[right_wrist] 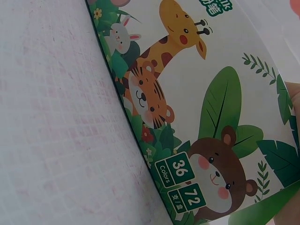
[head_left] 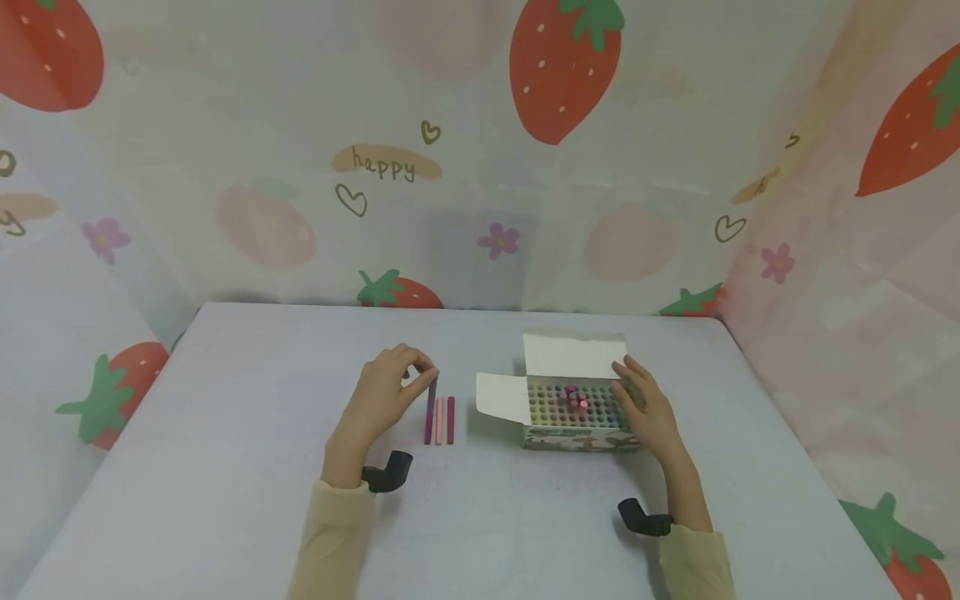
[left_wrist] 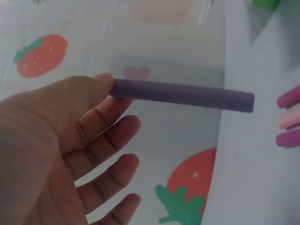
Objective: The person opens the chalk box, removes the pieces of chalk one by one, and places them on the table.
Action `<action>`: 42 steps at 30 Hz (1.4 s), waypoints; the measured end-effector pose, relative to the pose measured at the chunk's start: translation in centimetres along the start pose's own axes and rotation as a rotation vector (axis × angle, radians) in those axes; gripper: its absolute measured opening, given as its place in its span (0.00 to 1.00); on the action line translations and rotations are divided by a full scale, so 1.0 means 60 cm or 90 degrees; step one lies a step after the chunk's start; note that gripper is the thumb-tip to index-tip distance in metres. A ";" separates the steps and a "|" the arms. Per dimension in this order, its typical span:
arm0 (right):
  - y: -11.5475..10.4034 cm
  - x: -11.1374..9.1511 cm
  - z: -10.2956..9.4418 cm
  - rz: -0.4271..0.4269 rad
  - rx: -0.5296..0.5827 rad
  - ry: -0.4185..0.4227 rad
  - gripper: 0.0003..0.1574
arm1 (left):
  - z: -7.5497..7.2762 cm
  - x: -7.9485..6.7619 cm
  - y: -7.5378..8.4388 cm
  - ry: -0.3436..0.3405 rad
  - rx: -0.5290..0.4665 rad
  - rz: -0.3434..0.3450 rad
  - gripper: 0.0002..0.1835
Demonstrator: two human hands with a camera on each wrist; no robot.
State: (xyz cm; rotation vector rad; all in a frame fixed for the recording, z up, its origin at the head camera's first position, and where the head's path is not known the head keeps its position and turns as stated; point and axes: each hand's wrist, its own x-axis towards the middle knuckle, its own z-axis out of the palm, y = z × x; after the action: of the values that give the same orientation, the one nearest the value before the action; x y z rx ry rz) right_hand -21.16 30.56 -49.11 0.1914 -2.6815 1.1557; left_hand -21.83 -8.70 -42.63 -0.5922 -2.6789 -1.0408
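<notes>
My left hand (head_left: 381,398) pinches one end of a purple chalk stick (left_wrist: 183,95) between thumb and forefinger; the other fingers are spread loosely below it. In the head view the stick points down beside a pink chalk stick (head_left: 439,421) and a magenta chalk stick (head_left: 451,420) on the table. The left wrist view shows three lying sticks at its right edge. My right hand (head_left: 651,411) rests at the right end of an open chalk box (head_left: 577,438), thumb and fingers at its top edge. Several pink and purple chalk ends (head_left: 573,398) stick up above the others inside.
The box's white lid flap (head_left: 573,354) stands up at the back, and a side flap (head_left: 501,397) sticks out left. Printed animals cover the box's front (right_wrist: 215,173). A white cloth covers the table (head_left: 225,467); a strawberry-print curtain (head_left: 465,167) hangs behind.
</notes>
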 end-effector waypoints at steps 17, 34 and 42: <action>-0.006 0.004 -0.002 0.012 -0.012 -0.007 0.29 | 0.019 -0.008 -0.063 -0.142 0.011 -0.158 0.11; -0.001 0.000 0.001 0.014 -0.015 -0.003 0.29 | 0.090 -0.005 -0.111 -0.059 0.089 -0.221 0.15; -0.004 0.000 0.002 0.016 -0.018 -0.003 0.29 | 0.098 -0.003 -0.105 -0.043 0.135 -0.243 0.14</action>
State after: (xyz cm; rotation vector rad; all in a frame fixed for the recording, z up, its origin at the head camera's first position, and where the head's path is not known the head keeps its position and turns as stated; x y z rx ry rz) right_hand -21.12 30.31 -48.99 0.1568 -2.7109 1.1254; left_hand -24.70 -8.99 -50.75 -0.0768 -2.9833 -0.8094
